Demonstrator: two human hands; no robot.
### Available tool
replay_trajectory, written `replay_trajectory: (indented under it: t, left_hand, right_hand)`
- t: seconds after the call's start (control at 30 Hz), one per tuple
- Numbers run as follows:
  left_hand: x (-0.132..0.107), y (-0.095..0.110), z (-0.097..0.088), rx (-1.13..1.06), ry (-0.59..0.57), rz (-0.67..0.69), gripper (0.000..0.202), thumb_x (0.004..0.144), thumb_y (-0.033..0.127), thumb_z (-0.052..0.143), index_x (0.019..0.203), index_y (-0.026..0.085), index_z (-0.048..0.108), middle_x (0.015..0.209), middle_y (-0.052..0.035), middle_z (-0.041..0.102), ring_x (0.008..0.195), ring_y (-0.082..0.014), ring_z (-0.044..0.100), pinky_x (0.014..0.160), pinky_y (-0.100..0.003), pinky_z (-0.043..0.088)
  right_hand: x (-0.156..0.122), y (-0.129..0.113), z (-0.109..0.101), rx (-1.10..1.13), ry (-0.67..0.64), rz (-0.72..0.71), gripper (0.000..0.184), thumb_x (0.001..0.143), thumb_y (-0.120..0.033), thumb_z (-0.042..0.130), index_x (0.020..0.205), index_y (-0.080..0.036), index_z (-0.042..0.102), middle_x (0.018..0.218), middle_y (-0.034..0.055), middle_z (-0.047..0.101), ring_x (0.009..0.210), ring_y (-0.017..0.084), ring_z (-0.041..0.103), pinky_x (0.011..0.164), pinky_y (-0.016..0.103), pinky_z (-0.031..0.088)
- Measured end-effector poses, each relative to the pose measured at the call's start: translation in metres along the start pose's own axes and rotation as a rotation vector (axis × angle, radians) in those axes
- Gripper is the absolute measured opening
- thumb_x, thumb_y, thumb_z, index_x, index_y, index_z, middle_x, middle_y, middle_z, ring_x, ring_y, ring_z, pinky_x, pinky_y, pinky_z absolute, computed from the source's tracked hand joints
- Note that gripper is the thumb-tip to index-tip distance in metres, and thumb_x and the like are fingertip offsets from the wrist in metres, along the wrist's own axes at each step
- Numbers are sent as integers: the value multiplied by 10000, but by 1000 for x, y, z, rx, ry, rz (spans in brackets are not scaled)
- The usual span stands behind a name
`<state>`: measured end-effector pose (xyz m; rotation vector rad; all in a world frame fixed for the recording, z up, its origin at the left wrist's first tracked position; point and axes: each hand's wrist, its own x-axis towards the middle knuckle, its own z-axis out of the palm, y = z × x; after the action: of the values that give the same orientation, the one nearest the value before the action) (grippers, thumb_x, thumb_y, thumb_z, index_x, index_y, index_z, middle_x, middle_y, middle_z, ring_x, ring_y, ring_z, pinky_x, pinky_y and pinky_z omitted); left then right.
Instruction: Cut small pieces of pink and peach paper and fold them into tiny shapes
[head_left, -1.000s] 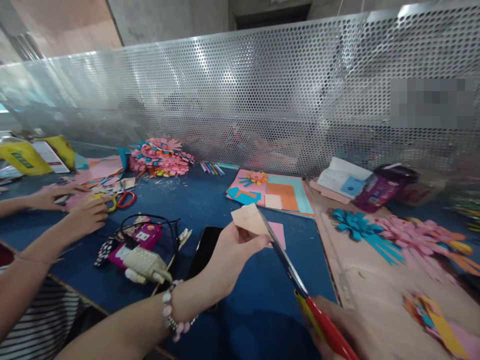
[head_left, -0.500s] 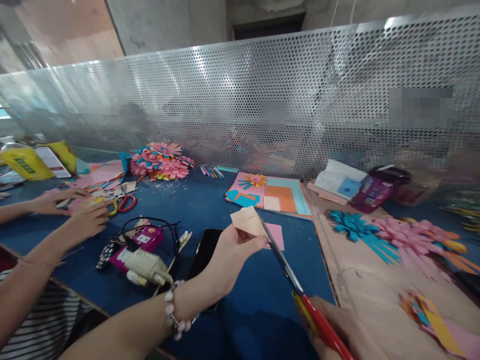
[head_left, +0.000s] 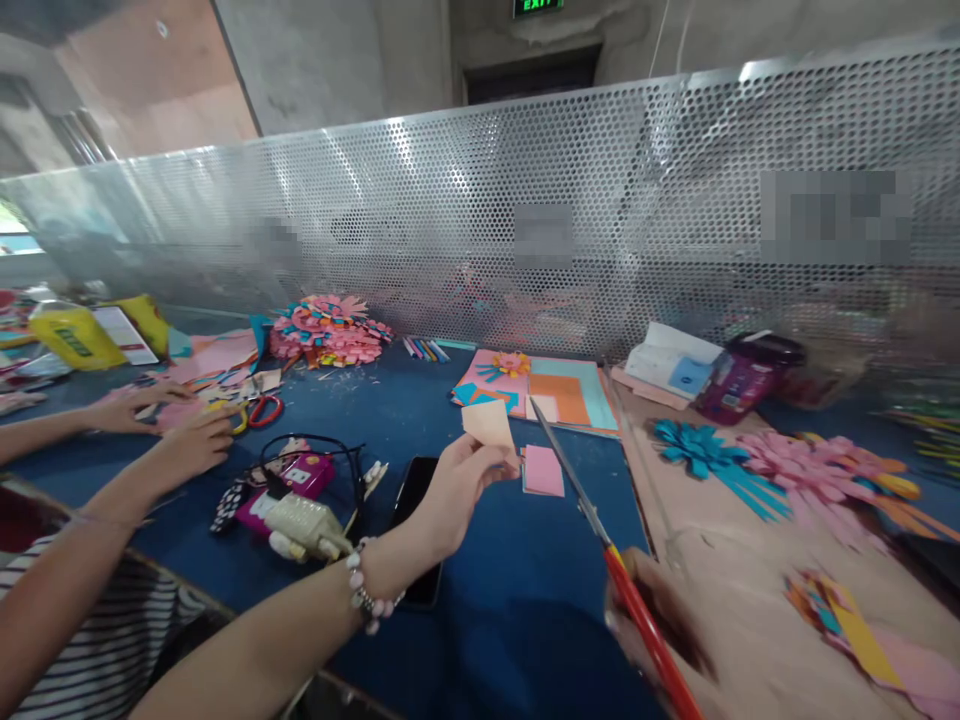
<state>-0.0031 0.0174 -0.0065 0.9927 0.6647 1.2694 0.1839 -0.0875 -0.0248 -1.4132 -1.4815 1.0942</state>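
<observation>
My left hand (head_left: pixel 454 490) pinches a small peach piece of paper (head_left: pixel 489 423) and holds it up above the blue table (head_left: pixel 517 590). My right hand (head_left: pixel 664 635), blurred at the lower right, grips red-handled scissors (head_left: pixel 600 530). Their blades point up and left, a short way right of the paper and apart from it. A pink paper square (head_left: pixel 542 469) lies on the table just beyond my left hand. A black phone (head_left: pixel 416 500) lies below my left wrist.
A person at the left in a striped top has both hands (head_left: pixel 172 430) on papers near red scissors (head_left: pixel 262 410). A charger and cables (head_left: pixel 300 500), coloured sheets (head_left: pixel 555 395), paper flowers (head_left: pixel 330 325) and a brown board (head_left: pixel 757 560) with flowers cover the table. A perforated metal screen (head_left: pixel 480 220) stands behind.
The scissors have drawn away from the peach paper, which they were touching before. My left hand has lifted the paper more upright. The view has tilted up a little.
</observation>
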Motion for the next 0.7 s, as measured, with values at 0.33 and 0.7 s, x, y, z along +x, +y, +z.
replay_trajectory:
  t: [0.33, 0.7]
  left_hand:
    - [11, 2, -7, 196, 114, 109, 207, 734, 321, 594, 754, 117, 623, 803, -72, 612, 735, -136, 550, 563, -206, 402]
    - [8, -3, -6, 305, 37, 45, 203, 735, 296, 598, 840, 126, 630, 655, -10, 569, 554, -77, 459, 501, -199, 342]
  right_hand:
    - [33, 18, -28, -821, 34, -178, 244, 734, -373, 510, 883, -193, 579, 630, 13, 609, 523, 153, 522, 497, 254, 315]
    - [30, 6, -22, -1061, -4, -338, 216, 748, -351, 511, 850, -196, 620, 659, 75, 660, 613, 226, 614, 502, 271, 353]
